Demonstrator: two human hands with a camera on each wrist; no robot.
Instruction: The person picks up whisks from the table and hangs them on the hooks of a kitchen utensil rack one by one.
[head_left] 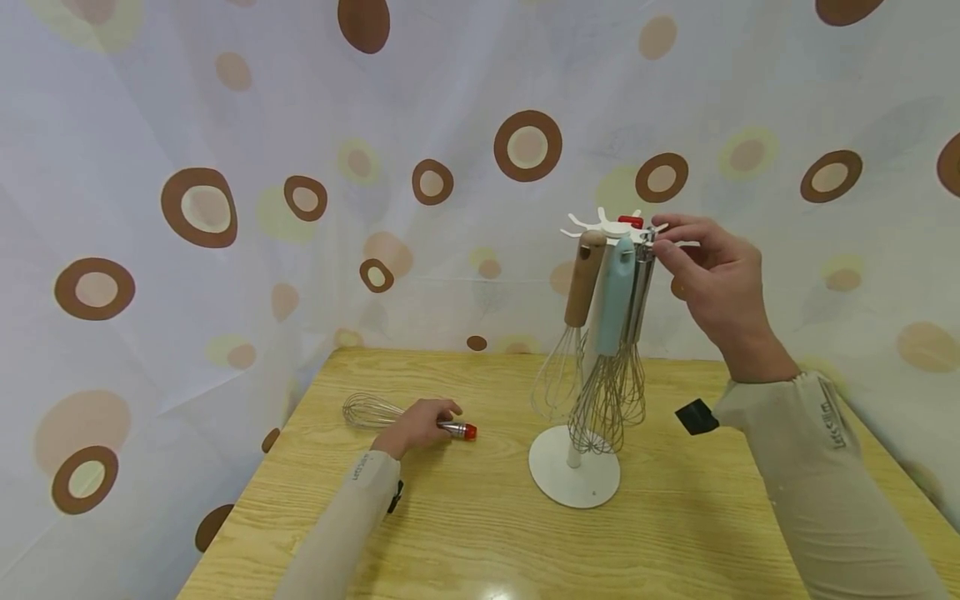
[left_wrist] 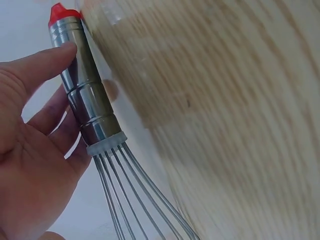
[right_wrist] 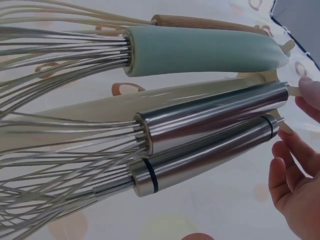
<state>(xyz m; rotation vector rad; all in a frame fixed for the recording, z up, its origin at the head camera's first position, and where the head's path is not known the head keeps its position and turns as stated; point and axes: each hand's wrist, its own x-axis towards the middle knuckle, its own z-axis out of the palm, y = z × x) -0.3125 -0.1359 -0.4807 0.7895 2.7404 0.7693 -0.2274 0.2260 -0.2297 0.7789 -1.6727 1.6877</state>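
My left hand grips a balloon whisk by its steel handle, thumb on one side and fingers behind. Its red end points right, its wires left, low over the table. My right hand is at the top of a white rotating whisk stand. In the right wrist view, thumb and index finger touch two of its hooks. Beside these fingers hang two steel-handled whisks. A pale-green-handled whisk and a wooden-handled whisk hang to their left.
The wooden-grain table lies under both hands. Behind it hangs a white cloth with brown and yellow spots. Something red shows at the stand's top. A black piece hangs from the right cuff.
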